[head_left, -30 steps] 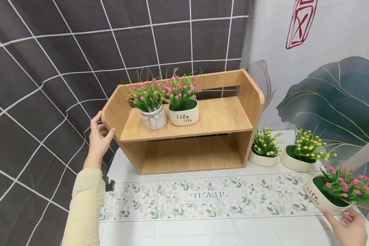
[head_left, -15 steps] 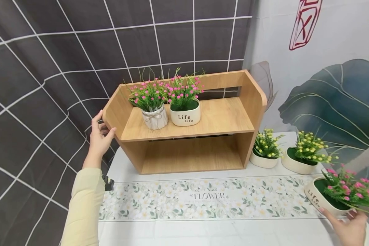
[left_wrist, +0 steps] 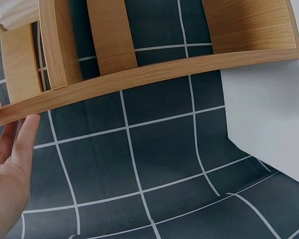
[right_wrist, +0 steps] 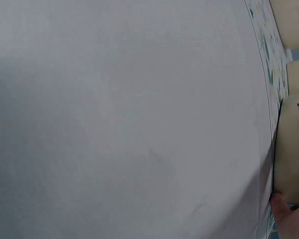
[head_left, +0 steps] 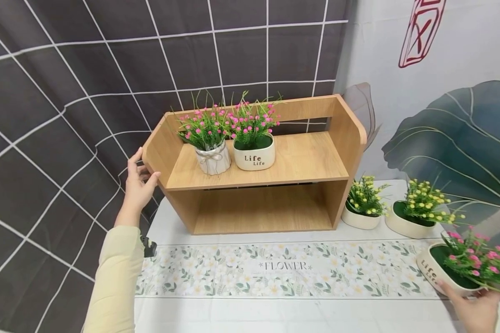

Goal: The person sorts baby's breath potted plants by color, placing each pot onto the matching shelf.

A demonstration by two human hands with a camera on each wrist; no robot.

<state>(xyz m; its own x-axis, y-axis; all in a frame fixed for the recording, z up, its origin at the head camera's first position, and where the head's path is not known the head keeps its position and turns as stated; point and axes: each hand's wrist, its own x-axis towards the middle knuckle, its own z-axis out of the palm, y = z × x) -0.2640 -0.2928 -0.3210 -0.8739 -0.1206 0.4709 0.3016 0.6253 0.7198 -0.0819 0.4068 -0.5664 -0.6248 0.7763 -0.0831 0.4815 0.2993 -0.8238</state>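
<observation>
Gripping a cream oval pot of pink flowers [head_left: 456, 266], the right hand [head_left: 474, 309] is at its six o'clock, thumb against the front wall and fingers partly hidden; the pot, marked "Life Life" in dark lettering, tilts at the counter's [head_left: 225, 314] four o'clock, and whether its base touches cannot be told. The left hand [head_left: 139, 188] pinches the side panel of a two-tier light-brown wooden shelf [head_left: 310, 157] at nine o'clock, thumb opposite the fingers; on the upper board, toward eleven o'clock, a white round pot tied with twine [head_left: 214, 159] is just beside a second cream pot of pink flowers [head_left: 254, 155], also reading "Life Life"; at the shelf's six o'clock, a floral-printed strip [head_left: 346, 273] reads "FLOWER", smaller print illegible; at its four o'clock are two cream pots of yellow flowers [head_left: 362, 208].
</observation>
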